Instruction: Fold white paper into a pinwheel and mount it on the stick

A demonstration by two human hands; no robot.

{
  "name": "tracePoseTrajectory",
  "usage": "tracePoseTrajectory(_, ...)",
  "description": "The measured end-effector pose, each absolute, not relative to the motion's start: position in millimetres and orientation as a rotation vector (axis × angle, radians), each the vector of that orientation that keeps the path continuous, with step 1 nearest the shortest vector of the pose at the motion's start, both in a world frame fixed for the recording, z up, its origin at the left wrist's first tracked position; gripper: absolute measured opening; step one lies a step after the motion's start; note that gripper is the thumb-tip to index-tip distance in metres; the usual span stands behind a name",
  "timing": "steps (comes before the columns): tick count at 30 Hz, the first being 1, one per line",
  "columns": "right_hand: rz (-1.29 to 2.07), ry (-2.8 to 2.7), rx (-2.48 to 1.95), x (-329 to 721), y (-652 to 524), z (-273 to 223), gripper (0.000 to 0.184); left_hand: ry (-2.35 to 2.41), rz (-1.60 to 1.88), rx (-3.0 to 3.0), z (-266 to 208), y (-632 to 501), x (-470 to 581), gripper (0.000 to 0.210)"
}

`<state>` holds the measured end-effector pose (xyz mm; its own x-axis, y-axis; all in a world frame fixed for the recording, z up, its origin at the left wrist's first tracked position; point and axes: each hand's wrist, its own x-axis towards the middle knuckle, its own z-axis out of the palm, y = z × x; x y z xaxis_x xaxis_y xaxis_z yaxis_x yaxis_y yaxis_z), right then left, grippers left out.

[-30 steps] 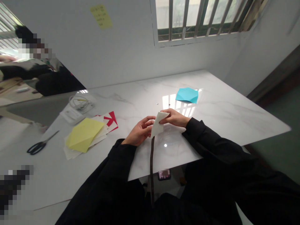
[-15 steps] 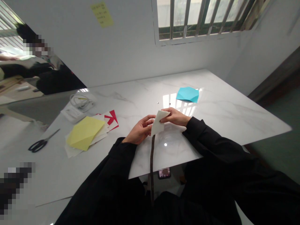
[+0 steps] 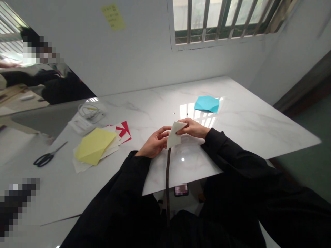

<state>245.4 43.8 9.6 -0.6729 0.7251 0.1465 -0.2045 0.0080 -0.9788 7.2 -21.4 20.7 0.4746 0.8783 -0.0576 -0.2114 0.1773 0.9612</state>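
Note:
Between my two hands, a folded piece of cream-white paper [image 3: 173, 137] is held above the marble-look table. My right hand [image 3: 192, 128] pinches its upper right part, thumb on the near face and fingers behind. At the paper's left edge, my left hand [image 3: 155, 141] has its fingers curled and closed on it; some fingertips are hidden behind the sheet. A dark brown strap [image 3: 168, 175] hangs in front of the view, running from just below the paper down past the table edge. Farther back and to the right lies a folded blue paper [image 3: 207, 104].
Yellow folded paper [image 3: 95, 146] lies on white sheets, with red paper [image 3: 125, 131] beside it. Black-handled scissors [image 3: 49, 158] rest at the left, near a white cable [image 3: 89, 112]. Two tiny studs [image 3: 174, 113] sit behind my hands. Another person is in the far left background.
Almost nothing differs. Both hands hold the paper in the same place, and the view has shifted very slightly.

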Motion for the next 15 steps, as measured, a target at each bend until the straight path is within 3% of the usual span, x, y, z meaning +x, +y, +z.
tracePoseTrajectory(15, 1.660, -1.630, -0.539, 251.3, 46.9, 7.5, 0.019, 0.706, 0.896, 1.186, 29.6, -25.2, 12.3, 0.041)
